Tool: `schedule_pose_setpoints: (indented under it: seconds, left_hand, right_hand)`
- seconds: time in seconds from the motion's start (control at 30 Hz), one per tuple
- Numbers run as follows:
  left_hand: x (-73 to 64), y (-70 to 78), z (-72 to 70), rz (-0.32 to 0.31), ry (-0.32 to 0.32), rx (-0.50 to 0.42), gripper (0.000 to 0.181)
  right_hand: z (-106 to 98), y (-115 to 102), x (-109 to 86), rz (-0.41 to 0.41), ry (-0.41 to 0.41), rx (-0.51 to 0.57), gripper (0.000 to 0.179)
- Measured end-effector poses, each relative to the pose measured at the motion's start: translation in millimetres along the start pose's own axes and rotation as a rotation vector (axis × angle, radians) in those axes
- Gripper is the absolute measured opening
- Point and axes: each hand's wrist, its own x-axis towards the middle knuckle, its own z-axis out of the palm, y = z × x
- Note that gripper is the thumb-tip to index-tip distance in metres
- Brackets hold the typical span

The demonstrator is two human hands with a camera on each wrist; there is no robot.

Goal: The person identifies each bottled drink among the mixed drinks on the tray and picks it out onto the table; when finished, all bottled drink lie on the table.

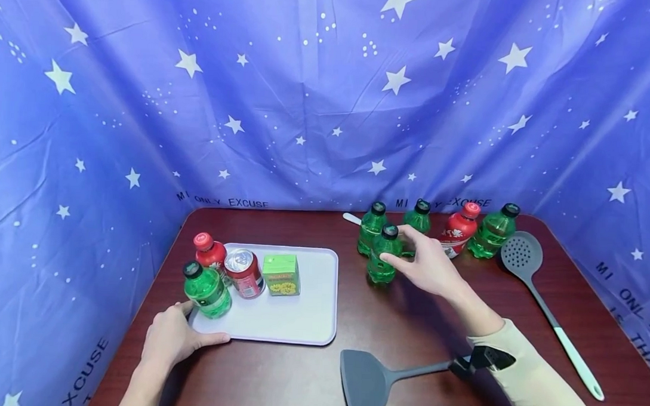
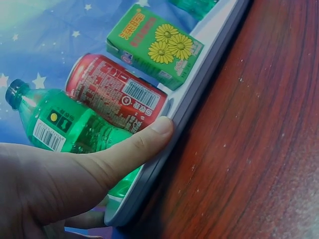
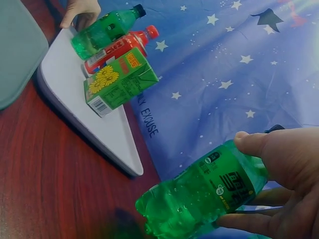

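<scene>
My right hand [image 1: 430, 263] holds a green soda bottle [image 1: 380, 267] with a black cap between thumb and fingers. In the right wrist view this bottle [image 3: 194, 196] appears tilted, its base toward the table. At the near left corner of a white tray [image 1: 316, 313], my left hand [image 1: 165, 336] grips the rim, thumb [image 2: 144, 144] along the near edge. On the tray stand another green soda bottle [image 1: 210, 294], a red bottle [image 1: 209, 253], a red can [image 1: 245, 278] and a green drink carton [image 1: 282, 276].
Behind the held bottle stand green bottles [image 1: 371, 231] [image 1: 417, 218]; farther right are a red bottle [image 1: 458, 228] and another green one [image 1: 493, 233]. A grey skimmer [image 1: 537, 294] lies at the right. A grey spatula [image 1: 369, 381] lies in front, partly under my right forearm. Star-patterned curtains surround the table.
</scene>
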Motion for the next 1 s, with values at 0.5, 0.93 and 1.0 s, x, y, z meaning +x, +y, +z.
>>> schedule_pose_setpoints:
  seconds: [0.5, 0.93, 1.0]
  left_hand:
    - [0.3, -0.6, 0.6, -0.014, -0.002, -0.006, 0.130]
    - [0.6, -1.7, -0.1, -0.012, 0.005, -0.029, 0.128]
    - [0.3, -1.7, 0.2, -0.012, -0.001, -0.033, 0.129]
  right_hand:
    - [14.7, 1.9, 4.4, -0.019, -0.011, 0.030, 0.051]
    - [22.7, 8.7, 3.8, -0.023, -0.049, 0.036, 0.058]
    - [22.6, 8.7, 4.2, -0.013, -0.057, 0.025, 0.058]
